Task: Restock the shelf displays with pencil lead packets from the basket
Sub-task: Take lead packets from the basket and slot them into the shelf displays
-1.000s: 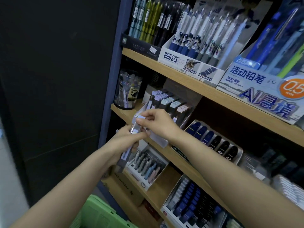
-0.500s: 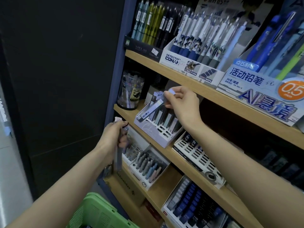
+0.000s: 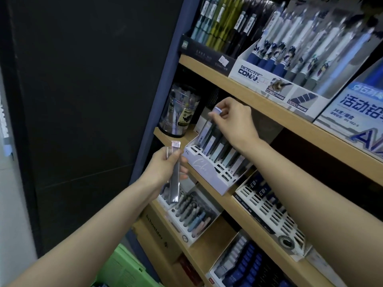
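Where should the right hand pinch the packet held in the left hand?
At the pink-labelled top end, from above: the lead packet stands near upright, the left hand grips its middle, and that end sticks clear above the grip.

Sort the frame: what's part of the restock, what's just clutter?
In the job:
right hand pinching lilac-capped packet
left hand holding dark packet
white display tray
green basket

Lying about:
clear tub
Conan pen box
pastel pens
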